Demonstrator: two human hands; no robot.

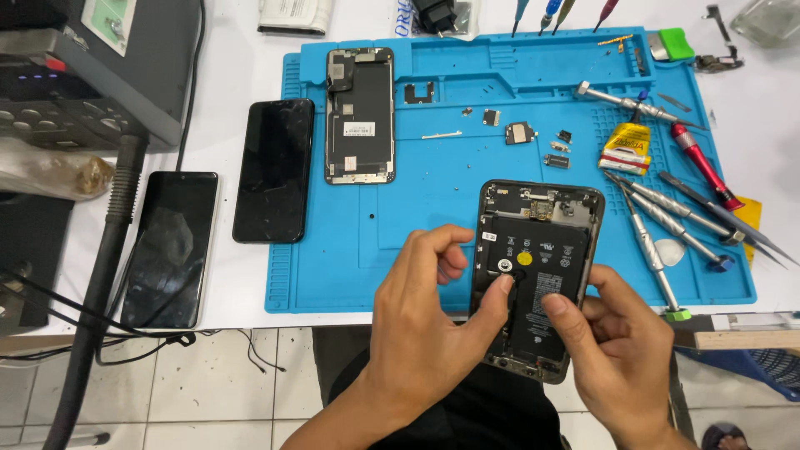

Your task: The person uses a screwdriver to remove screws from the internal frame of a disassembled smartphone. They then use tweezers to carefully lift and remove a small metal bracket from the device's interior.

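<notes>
An opened phone body (533, 275) with a black battery showing is held over the near edge of the blue work mat (433, 200). My right hand (621, 358) grips its lower right side, thumb resting on the battery. My left hand (425, 325) pinches at the battery's left edge with thumb and forefinger. A detached screen assembly (360, 115) lies face down at the mat's upper left.
Two dark phones (273, 170) (170, 248) lie left of the mat. Small loose parts (521, 132) sit mid-mat. Several screwdrivers (658, 242), a red-handled tool (704, 165) and a yellow tube (627, 146) lie at the right. A grey machine (92, 75) and hose stand at far left.
</notes>
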